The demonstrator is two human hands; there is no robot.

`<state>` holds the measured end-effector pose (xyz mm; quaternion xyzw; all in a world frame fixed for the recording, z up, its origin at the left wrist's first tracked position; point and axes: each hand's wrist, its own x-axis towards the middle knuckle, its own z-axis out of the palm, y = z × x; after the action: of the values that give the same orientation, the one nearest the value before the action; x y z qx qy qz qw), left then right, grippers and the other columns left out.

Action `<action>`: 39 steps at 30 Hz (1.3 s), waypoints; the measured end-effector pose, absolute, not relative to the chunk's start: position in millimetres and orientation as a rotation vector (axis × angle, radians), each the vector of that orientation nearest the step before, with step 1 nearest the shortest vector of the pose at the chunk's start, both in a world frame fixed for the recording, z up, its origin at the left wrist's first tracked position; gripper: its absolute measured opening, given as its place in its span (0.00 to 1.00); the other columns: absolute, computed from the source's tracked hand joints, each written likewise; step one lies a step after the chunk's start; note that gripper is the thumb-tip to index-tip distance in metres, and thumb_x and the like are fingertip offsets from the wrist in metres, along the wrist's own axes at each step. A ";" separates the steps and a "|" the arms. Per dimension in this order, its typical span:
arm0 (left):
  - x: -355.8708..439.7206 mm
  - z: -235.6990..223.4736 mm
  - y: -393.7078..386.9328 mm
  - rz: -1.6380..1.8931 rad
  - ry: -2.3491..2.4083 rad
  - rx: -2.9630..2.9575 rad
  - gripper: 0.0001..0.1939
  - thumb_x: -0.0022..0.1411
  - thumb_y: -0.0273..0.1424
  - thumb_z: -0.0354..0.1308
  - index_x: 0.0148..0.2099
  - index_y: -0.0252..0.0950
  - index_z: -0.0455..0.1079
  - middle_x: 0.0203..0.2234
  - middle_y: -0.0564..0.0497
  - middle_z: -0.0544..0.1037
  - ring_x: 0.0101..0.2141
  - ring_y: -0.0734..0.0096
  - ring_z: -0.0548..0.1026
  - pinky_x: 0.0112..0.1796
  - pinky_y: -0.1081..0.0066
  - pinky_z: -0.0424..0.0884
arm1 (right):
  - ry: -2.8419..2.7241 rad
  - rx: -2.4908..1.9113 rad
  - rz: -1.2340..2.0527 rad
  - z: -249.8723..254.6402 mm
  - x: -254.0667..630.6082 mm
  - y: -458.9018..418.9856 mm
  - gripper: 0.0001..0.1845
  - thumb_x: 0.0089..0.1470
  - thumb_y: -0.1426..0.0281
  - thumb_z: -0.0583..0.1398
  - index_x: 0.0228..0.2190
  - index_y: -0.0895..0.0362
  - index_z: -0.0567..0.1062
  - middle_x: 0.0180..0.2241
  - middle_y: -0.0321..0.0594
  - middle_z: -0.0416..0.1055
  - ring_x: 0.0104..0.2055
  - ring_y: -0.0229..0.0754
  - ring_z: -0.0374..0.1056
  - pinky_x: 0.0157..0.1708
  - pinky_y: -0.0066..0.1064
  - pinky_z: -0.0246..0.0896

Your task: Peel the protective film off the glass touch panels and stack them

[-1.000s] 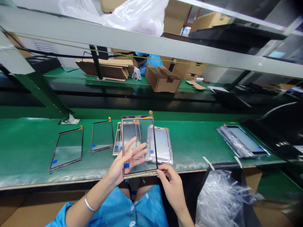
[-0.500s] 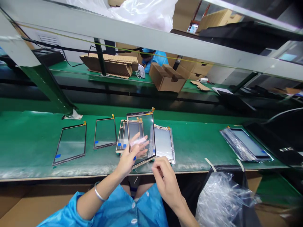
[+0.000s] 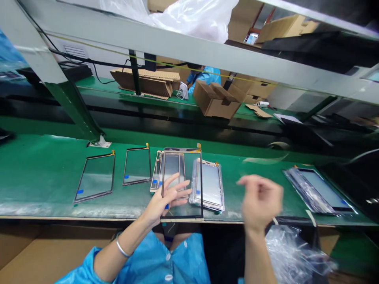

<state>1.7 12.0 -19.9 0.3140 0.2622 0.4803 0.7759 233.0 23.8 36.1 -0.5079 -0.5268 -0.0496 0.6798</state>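
Note:
My left hand [image 3: 170, 197] holds a black-framed glass touch panel [image 3: 182, 216] upright by its left side, fingers spread behind the glass. A gold flex tab stands at the panel's top right corner. To its right, my right hand [image 3: 262, 203] is raised over the bench, blurred, with fingers pinched. Above those fingers a faint, curved clear film [image 3: 266, 159] shows; it appears to hang from the pinch, though the contact is smeared. Behind the held panel lie several similar panels [image 3: 156, 173] and a stack of pale screens [image 3: 211, 183].
Two framed panels [image 3: 96, 173] [image 3: 137, 165] lie on the green bench [image 3: 44, 173] at left. Wrapped screens [image 3: 321, 189] lie at right. A bag of crumpled plastic [image 3: 291, 248] hangs off the front edge. Beyond are an open carton [image 3: 217, 104] and a person in blue [image 3: 209, 75].
My right hand has moved from the panel's lower right corner up and to the right, with a clear film now showing near it. The panel has turned to face me more squarely.

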 end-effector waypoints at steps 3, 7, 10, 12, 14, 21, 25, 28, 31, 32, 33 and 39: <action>-0.5 -13.5 12.5 1.132 0.581 0.693 0.27 0.61 0.31 0.58 0.61 0.44 0.57 0.55 0.43 0.70 0.50 0.53 0.72 0.45 0.61 0.71 | -1.367 -1.357 0.542 -20.8 209.8 -24.6 0.04 0.55 0.70 0.59 0.30 0.57 0.72 0.30 0.39 0.70 0.31 0.39 0.69 0.31 0.29 0.66; 3.1 -6.8 8.2 1.189 0.625 0.711 0.26 0.62 0.32 0.58 0.61 0.44 0.57 0.55 0.44 0.71 0.51 0.54 0.72 0.46 0.61 0.72 | -1.213 -1.363 0.752 -45.9 187.0 -49.5 0.05 0.54 0.67 0.61 0.31 0.56 0.72 0.32 0.39 0.69 0.35 0.40 0.69 0.36 0.30 0.68; 3.8 -4.9 4.2 1.195 0.658 0.725 0.29 0.61 0.33 0.59 0.62 0.45 0.56 0.55 0.44 0.70 0.51 0.53 0.71 0.46 0.59 0.71 | -1.239 -1.344 0.731 -42.9 186.3 -46.2 0.05 0.54 0.67 0.60 0.30 0.56 0.72 0.32 0.39 0.69 0.36 0.41 0.68 0.36 0.30 0.66; 4.2 -5.3 1.2 1.201 0.665 0.735 0.30 0.60 0.33 0.60 0.62 0.45 0.56 0.55 0.44 0.70 0.51 0.52 0.72 0.47 0.59 0.71 | -1.294 -1.331 0.712 -40.5 188.4 -42.5 0.05 0.56 0.68 0.59 0.30 0.56 0.71 0.32 0.39 0.67 0.35 0.40 0.67 0.35 0.29 0.65; 6.2 -6.1 -2.2 1.216 0.670 0.740 0.30 0.60 0.33 0.60 0.62 0.45 0.56 0.54 0.44 0.71 0.51 0.53 0.72 0.46 0.60 0.71 | -1.358 -1.340 0.662 -38.1 189.1 -41.1 0.06 0.58 0.69 0.56 0.29 0.56 0.69 0.30 0.38 0.66 0.33 0.39 0.65 0.33 0.29 0.64; 11.8 -0.5 7.7 1.475 0.811 0.735 0.31 0.59 0.32 0.60 0.62 0.47 0.55 0.56 0.47 0.69 0.53 0.54 0.70 0.49 0.62 0.70 | -1.696 -1.049 0.667 -13.6 168.4 -78.2 0.07 0.58 0.76 0.53 0.30 0.54 0.68 0.28 0.38 0.67 0.31 0.39 0.65 0.32 0.30 0.63; -24.5 4.1 33.3 1.688 0.844 0.677 0.28 0.59 0.29 0.60 0.59 0.50 0.59 0.58 0.50 0.67 0.55 0.57 0.68 0.50 0.63 0.70 | -1.410 -0.850 1.210 -5.7 175.0 -105.9 0.09 0.60 0.66 0.55 0.28 0.53 0.67 0.29 0.37 0.69 0.23 0.35 0.66 0.20 0.26 0.63; -79.6 2.8 42.1 1.776 0.918 0.581 0.24 0.59 0.25 0.58 0.56 0.47 0.62 0.55 0.50 0.69 0.53 0.60 0.70 0.50 0.65 0.71 | -1.014 -0.907 1.369 -14.2 196.4 -106.9 0.11 0.59 0.62 0.57 0.27 0.52 0.65 0.26 0.33 0.67 0.13 0.30 0.57 0.10 0.21 0.52; -151.1 -3.5 36.5 1.828 1.141 0.459 0.19 0.61 0.22 0.55 0.53 0.44 0.63 0.51 0.51 0.73 0.50 0.65 0.73 0.49 0.68 0.72 | -1.053 -1.044 1.265 -36.3 208.4 -98.5 0.12 0.57 0.63 0.58 0.25 0.53 0.65 0.22 0.33 0.66 0.15 0.33 0.61 0.14 0.23 0.59; -176.7 -6.2 32.5 1.845 1.226 0.435 0.19 0.61 0.21 0.54 0.52 0.43 0.62 0.49 0.53 0.75 0.49 0.67 0.74 0.47 0.70 0.73 | -1.137 -1.131 1.197 -46.4 207.7 -96.1 0.11 0.57 0.63 0.59 0.25 0.54 0.66 0.23 0.35 0.68 0.17 0.35 0.64 0.16 0.25 0.62; -202.4 -9.0 28.0 1.862 1.280 0.414 0.19 0.62 0.20 0.54 0.52 0.42 0.62 0.47 0.55 0.76 0.49 0.70 0.74 0.46 0.74 0.73 | -1.241 -1.233 1.120 -57.4 204.7 -94.1 0.11 0.57 0.64 0.59 0.26 0.54 0.67 0.24 0.36 0.69 0.19 0.36 0.66 0.19 0.26 0.65; -324.0 -23.2 7.1 1.607 1.403 0.422 0.17 0.70 0.23 0.39 0.57 0.45 0.51 0.37 0.60 0.80 0.36 0.80 0.78 0.29 0.85 0.72 | -2.013 -1.356 0.566 -111.4 167.5 -78.9 0.13 0.61 0.68 0.53 0.45 0.54 0.71 0.38 0.45 0.74 0.40 0.48 0.72 0.35 0.35 0.71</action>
<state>-324.0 7.1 -23.2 0.1717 0.5714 0.6543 0.4648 167.5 -78.9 -111.4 -0.5155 -0.7656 0.2154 0.3189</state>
